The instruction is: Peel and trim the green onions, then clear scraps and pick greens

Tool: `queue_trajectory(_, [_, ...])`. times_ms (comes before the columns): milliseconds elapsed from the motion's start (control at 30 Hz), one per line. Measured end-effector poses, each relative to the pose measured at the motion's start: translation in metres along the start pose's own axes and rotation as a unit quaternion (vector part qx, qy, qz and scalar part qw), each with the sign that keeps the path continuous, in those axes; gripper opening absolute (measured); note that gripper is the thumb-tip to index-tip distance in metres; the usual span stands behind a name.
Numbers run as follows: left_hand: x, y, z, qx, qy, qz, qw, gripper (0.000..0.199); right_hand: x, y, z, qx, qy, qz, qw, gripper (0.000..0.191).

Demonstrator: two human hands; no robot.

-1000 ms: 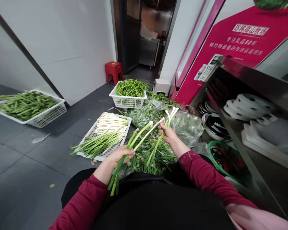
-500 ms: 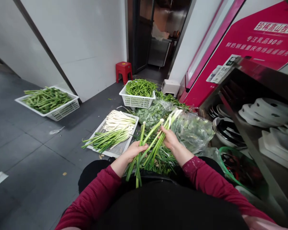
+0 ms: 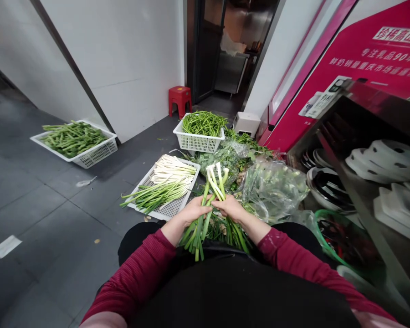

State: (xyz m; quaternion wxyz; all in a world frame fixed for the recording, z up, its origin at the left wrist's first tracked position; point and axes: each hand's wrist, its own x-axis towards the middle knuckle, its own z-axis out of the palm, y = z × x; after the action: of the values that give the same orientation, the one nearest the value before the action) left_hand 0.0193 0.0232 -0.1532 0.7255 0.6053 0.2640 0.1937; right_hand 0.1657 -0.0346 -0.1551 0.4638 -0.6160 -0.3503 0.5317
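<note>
Dark floor tiles point(image 3: 48, 218) hold a white tray point(image 3: 173, 209); just right of it, left hand point(image 3: 195, 210) and right hand point(image 3: 230, 209), close together, each pinch green onions point(image 3: 221, 183) between thumb and fingers, white ends up.

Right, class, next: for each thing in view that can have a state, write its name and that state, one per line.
Left hand: closed around stalks
Right hand: closed around stalks
Held green onions: white ends up, leaves hanging
Flat tray: partly covered with green onions
Back basket: heaped full
Left basket: heaped full
Clear plastic bag: bulging with greens
Red stool: upright
Dark door: open
</note>
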Motion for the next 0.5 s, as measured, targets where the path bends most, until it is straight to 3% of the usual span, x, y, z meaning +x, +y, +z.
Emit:
queue_trajectory(100, [-0.001, 0.002, -0.001, -0.028, -0.028, -0.026, 0.999, 0.047, 0.0, 0.0, -0.004, 0.015, -0.041, 0.016, 0.999, 0.028])
queue_trajectory(167, [0.0, 0.002, -0.001, -0.027, -0.014, -0.04, 0.999, 0.045, 0.002, 0.002, -0.008, 0.0, -0.047, 0.007, 0.999, 0.024])
queue_trajectory(367, [0.005, -0.003, 0.007, 0.038, 0.071, -0.073, 0.994, 0.031, 0.008, 0.012, 0.002, -0.133, 0.035, -0.008, 0.99, 0.024])
queue_trajectory(500, [0.007, -0.004, 0.01, 0.056, 0.099, -0.076, 0.991, 0.02, 0.017, 0.018, 0.0, -0.256, 0.088, -0.074, 0.96, 0.032])
